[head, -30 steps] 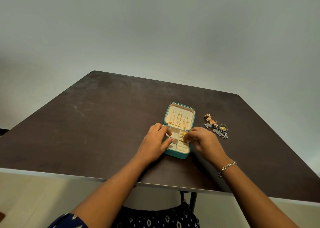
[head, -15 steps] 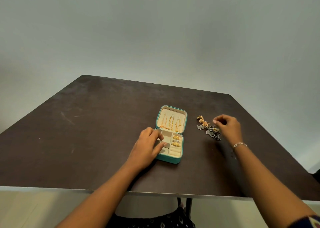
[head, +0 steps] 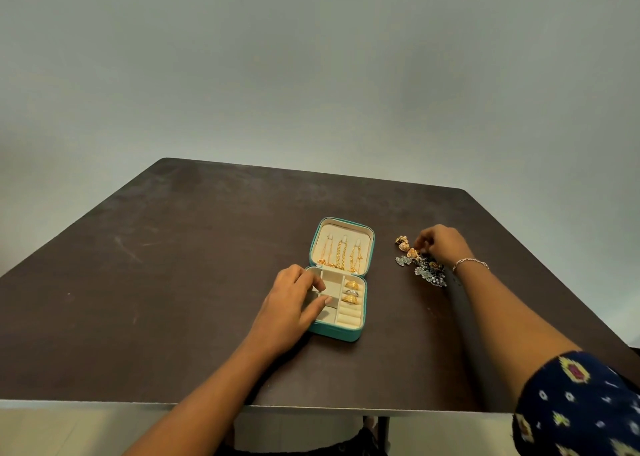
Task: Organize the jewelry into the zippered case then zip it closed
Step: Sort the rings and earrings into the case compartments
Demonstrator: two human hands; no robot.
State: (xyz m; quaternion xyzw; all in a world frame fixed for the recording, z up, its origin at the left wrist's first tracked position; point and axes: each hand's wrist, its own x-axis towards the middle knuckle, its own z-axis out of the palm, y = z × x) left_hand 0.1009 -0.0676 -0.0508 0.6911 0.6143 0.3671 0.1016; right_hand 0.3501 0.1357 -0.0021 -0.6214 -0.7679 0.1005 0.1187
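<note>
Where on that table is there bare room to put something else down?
The whole left side of the table, beyond the left hand, is bare, as is the far strip behind the case. The near patch before the case, between the forearms, is free too. Crowded: the right, where the right hand is in the jewelry pile beside the case.

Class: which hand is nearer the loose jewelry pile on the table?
Right. The right hand pinches at the jewelry pile; the left hand holds the case, apart from the pile on its left.
</note>
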